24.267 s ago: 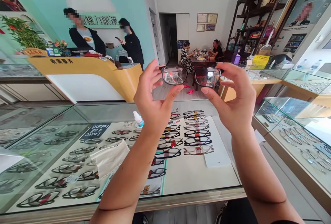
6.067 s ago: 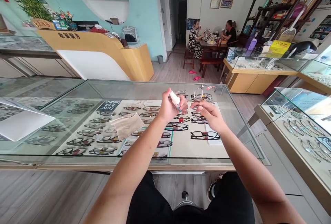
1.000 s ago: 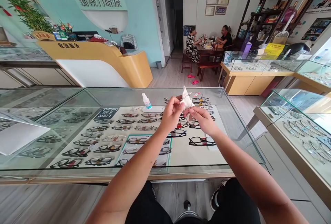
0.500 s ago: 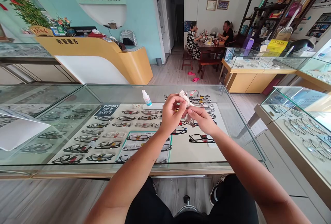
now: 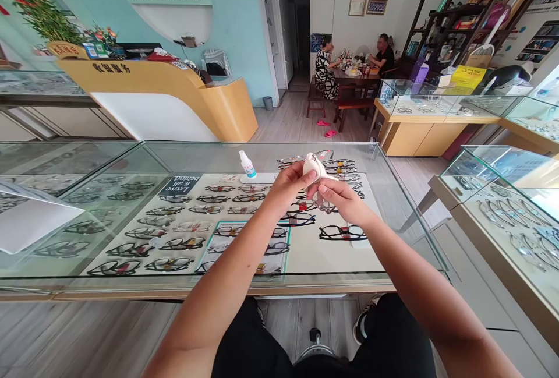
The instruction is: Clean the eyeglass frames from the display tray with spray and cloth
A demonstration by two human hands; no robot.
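My left hand (image 5: 289, 187) pinches a pale cloth (image 5: 312, 167), which is folded over part of a pair of glasses. Close beside it, my right hand (image 5: 341, 198) has its fingers closed on the frame of the glasses (image 5: 324, 203). One lens shows below the right fingers, and a temple seems to rise above the cloth. Both hands are above the glass display case (image 5: 183, 282). To their left a small white spray bottle (image 5: 247, 165) with a blue-marked label stands upright on the glass.
Rows of eyeglasses (image 5: 174, 244) lie inside the case under the glass. Another glass case (image 5: 493, 191) stands at the right. A yellow-and-white counter (image 5: 174, 89) is at the back left. Two people sit at a table (image 5: 356, 78) in the back.
The cloth now lies spread more smoothly over the glasses, where it was bunched up. My left fingers have shifted and flattened against it; the right hand has barely moved.
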